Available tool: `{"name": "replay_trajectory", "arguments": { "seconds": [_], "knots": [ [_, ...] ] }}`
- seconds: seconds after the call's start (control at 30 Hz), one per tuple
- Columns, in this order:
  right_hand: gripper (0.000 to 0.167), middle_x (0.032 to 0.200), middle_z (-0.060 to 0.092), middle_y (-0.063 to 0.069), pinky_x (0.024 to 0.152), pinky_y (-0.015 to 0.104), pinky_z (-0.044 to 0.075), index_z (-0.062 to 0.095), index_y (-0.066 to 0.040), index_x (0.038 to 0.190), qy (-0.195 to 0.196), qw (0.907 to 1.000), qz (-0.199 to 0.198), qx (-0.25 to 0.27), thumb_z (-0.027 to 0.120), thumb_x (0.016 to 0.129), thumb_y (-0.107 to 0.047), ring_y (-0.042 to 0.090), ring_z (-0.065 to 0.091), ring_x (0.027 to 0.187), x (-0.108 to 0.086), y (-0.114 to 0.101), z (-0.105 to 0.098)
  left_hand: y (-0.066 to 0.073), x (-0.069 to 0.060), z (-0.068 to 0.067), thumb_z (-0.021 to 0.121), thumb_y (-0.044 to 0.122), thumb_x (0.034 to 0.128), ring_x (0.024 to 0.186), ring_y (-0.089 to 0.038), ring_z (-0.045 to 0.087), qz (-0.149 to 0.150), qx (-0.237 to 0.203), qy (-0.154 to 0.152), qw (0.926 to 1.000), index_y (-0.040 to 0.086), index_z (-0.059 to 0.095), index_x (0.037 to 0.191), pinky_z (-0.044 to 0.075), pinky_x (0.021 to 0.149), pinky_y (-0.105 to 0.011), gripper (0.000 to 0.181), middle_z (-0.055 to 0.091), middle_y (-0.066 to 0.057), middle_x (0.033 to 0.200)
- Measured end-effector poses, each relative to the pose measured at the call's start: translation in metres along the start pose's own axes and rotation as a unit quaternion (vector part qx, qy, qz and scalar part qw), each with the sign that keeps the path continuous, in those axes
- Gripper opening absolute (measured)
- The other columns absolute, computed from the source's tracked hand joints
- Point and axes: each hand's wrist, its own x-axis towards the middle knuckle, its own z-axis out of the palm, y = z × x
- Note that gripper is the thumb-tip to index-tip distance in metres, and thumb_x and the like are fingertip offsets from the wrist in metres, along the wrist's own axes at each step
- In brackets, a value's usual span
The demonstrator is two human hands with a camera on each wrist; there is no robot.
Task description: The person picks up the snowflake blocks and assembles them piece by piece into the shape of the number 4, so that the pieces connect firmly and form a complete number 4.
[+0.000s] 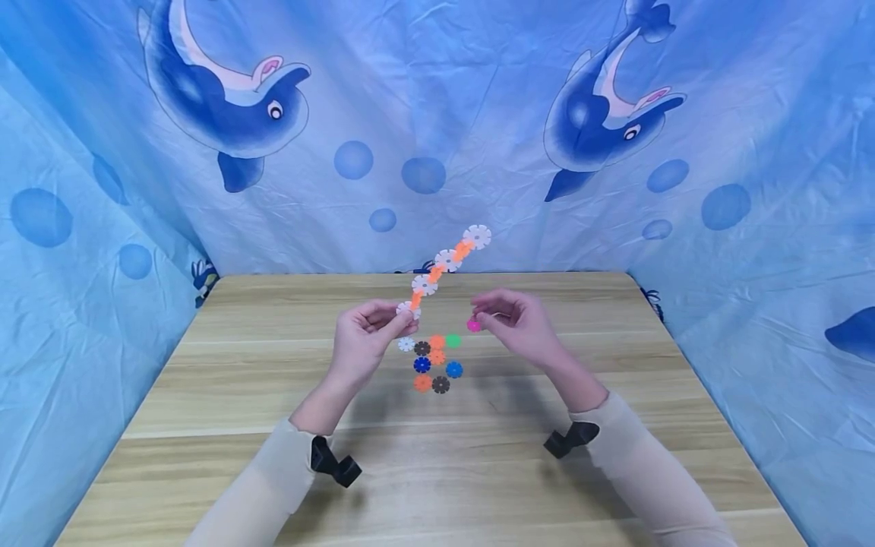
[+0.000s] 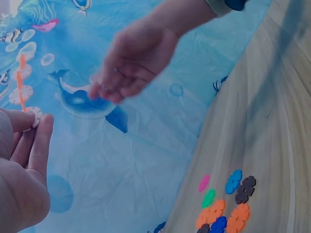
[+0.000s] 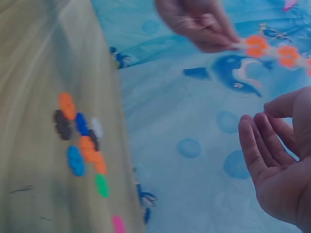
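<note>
- The work in hand looks like linking small plastic discs; the chain (image 1: 447,260) is at the centre of the head frame, raised above the table (image 1: 424,486) and slanting up to the right.
- The left hand (image 1: 365,338), left of centre, pinches the lowest white disc (image 1: 405,309) between thumb and fingers, so that end is clamped while the rest of the chain stands free.
- The right hand (image 1: 516,323), right of centre, has its fingers loosely bent, with nothing seen between them in either wrist view.
- The pink disc (image 1: 474,325) seems to meet its fingertips in the head view, but both wrist views place it on the table, apart from the hand.
- Adding another piece would, as a judgement, call for the right hand to pick up one disc and line its slot up with a slot on the chain while the left grip stays steady.
- The chain alternates four white discs with three orange ones, set crosswise so the orange show nearly edge-on in the head view.
- Below the hands, near the frame's middle, lie loose discs (image 1: 421,365) in orange, blue, green, white and dark tones, flat, with notched, petal-like rims.
- The table has pale, streaked wood grain; the curtain (image 1: 478,91) behind is creased blue cloth printed with dolphins.
</note>
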Motion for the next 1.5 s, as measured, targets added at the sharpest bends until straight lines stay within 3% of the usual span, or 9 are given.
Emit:
{"name": "replay_trajectory", "arguments": {
  "seconds": [0.07, 0.3, 0.43, 0.57, 0.93, 1.03, 1.17, 1.3, 1.5],
  "knots": [
    [0.025, 0.112, 0.075, 0.029, 0.085, 0.026, 0.066, 0.072, 0.007, 0.121, -0.011, 0.9996, 0.004, -0.026, 0.072, 0.096, 0.005, 0.019, 0.078, 0.095, 0.000, 0.008, 0.006, 0.001, 0.000, 0.001, 0.073, -0.008, 0.0945, 0.083, -0.014, 0.081, 0.005, -0.003, 0.000, 1.0000, 0.013, 0.078, 0.097, 0.067, 0.081, -0.033, 0.022, 0.083, 0.002, 0.092],
    [0.017, 0.110, 0.079, 0.014, 0.083, 0.028, 0.064, 0.078, -0.006, 0.114, -0.047, 0.9894, 0.000, -0.137, 0.074, 0.097, -0.005, 0.019, 0.075, 0.096, 0.000, 0.027, 0.025, 0.003, 0.000, 0.003, 0.072, -0.008, 0.0953, 0.084, -0.014, 0.081, 0.017, -0.002, 0.008, 0.9998, 0.013, 0.078, 0.098, 0.067, 0.081, -0.034, 0.021, 0.083, 0.001, 0.092],
    [0.015, 0.108, 0.080, 0.014, 0.083, 0.034, 0.066, 0.079, -0.008, 0.111, -0.092, 0.9821, -0.015, -0.164, 0.074, 0.098, -0.006, 0.017, 0.075, 0.095, 0.002, 0.037, 0.038, 0.004, 0.001, 0.003, 0.071, -0.009, 0.0955, 0.084, -0.014, 0.081, 0.023, -0.004, 0.012, 0.9997, 0.013, 0.077, 0.098, 0.067, 0.081, -0.034, 0.023, 0.082, 0.002, 0.092],
    [0.015, 0.107, 0.080, 0.014, 0.082, 0.031, 0.066, 0.080, -0.008, 0.111, -0.135, 0.9719, -0.024, -0.191, 0.075, 0.097, -0.006, 0.014, 0.074, 0.093, 0.004, 0.047, 0.051, 0.006, 0.000, 0.004, 0.070, -0.012, 0.0949, 0.084, -0.014, 0.081, 0.031, -0.014, 0.007, 0.9994, 0.012, 0.077, 0.097, 0.067, 0.082, -0.035, 0.025, 0.083, 0.002, 0.091],
    [0.019, 0.105, 0.080, 0.009, 0.079, 0.023, 0.062, 0.079, -0.002, 0.114, -0.191, 0.9557, -0.034, -0.221, 0.076, 0.095, -0.005, 0.015, 0.072, 0.089, 0.014, 0.061, 0.088, 0.009, -0.003, 0.004, 0.070, -0.012, 0.0945, 0.082, -0.013, 0.081, 0.031, -0.013, 0.009, 0.9994, 0.009, 0.078, 0.099, 0.068, 0.080, -0.034, 0.022, 0.082, 0.002, 0.091],
    [0.020, 0.103, 0.079, 0.009, 0.077, 0.022, 0.060, 0.079, -0.002, 0.112, -0.218, 0.9455, -0.045, -0.237, 0.075, 0.092, -0.001, 0.018, 0.071, 0.087, 0.010, 0.066, 0.094, 0.010, -0.004, 0.005, 0.071, -0.011, 0.0941, 0.081, -0.013, 0.081, 0.025, -0.003, 0.008, 0.9997, 0.007, 0.077, 0.101, 0.068, 0.080, -0.034, 0.020, 0.082, 0.003, 0.090],
    [0.021, 0.101, 0.078, 0.002, 0.075, 0.019, 0.056, 0.080, -0.008, 0.112, -0.250, 0.9231, -0.048, -0.288, 0.077, 0.092, -0.005, 0.015, 0.066, 0.083, 0.002, 0.072, 0.096, 0.012, -0.005, 0.008, 0.072, -0.011, 0.0936, 0.081, -0.013, 0.081, 0.017, 0.006, 0.010, 0.9998, 0.006, 0.077, 0.102, 0.068, 0.080, -0.034, 0.019, 0.082, 0.004, 0.090],
    [0.020, 0.099, 0.075, -0.002, 0.075, 0.018, 0.053, 0.082, -0.013, 0.112, -0.262, 0.9079, -0.047, -0.324, 0.079, 0.093, -0.009, 0.008, 0.060, 0.082, -0.001, 0.076, 0.096, 0.013, -0.005, 0.009, 0.072, -0.010, 0.0938, 0.081, -0.013, 0.081, 0.017, 0.008, 0.009, 0.9998, 0.004, 0.076, 0.102, 0.068, 0.080, -0.034, 0.017, 0.082, 0.004, 0.090],
    [0.024, 0.103, 0.073, 0.001, 0.076, 0.019, 0.052, 0.081, -0.011, 0.117, -0.272, 0.8873, -0.046, -0.370, 0.080, 0.093, -0.010, 0.009, 0.059, 0.086, -0.001, 0.075, 0.096, 0.011, -0.004, 0.009, 0.072, -0.010, 0.0941, 0.082, -0.013, 0.081, 0.020, 0.004, 0.000, 0.9998, 0.010, 0.078, 0.100, 0.068, 0.081, -0.034, 0.022, 0.082, 0.003, 0.091]
  ]
}}
